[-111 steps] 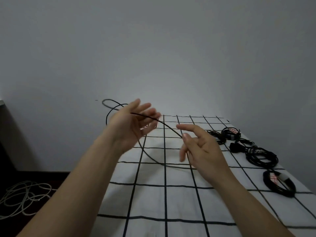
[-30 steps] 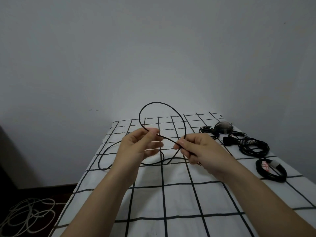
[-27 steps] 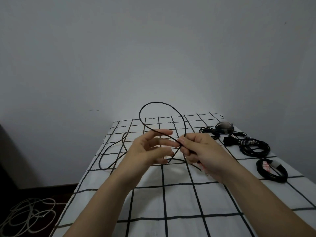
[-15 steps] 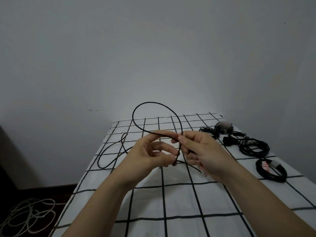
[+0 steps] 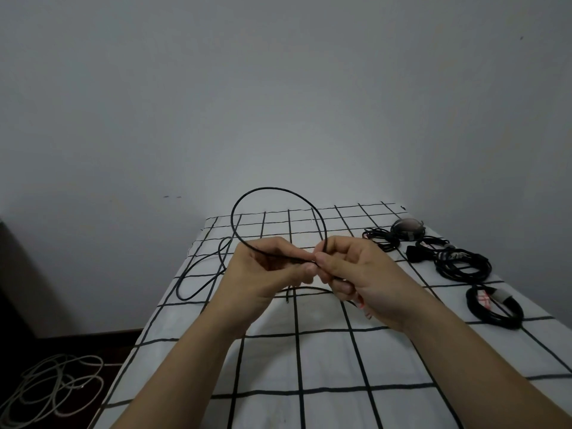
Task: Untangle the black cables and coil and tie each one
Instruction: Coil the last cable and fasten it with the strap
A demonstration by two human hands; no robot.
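**One loop up, two hands pinching the crossing**

Both hands meet above the checked cloth (image 5: 325, 366), and the coiling looks barely begun. The left hand (image 5: 263, 277) has its fingers curled, with the black cable (image 5: 272, 188) nipped between thumb and fingertips. The right hand (image 5: 359, 274) pinches the same strand where the loop closes, thumb against forefinger. A red-and-white strip (image 5: 360, 305) pokes out below its lower fingers, possibly the tie.

To do this well, one hand should likely hold the crossing firm while the other feeds in slack. Each new turn wants to match this first round, and the wire should roll as it comes so it does not kink.

The loop stands upright above both hands, touching them at its base. The rest trails left onto the cloth in a long bend. Tied coils (image 5: 461, 266) lie well apart on the right.
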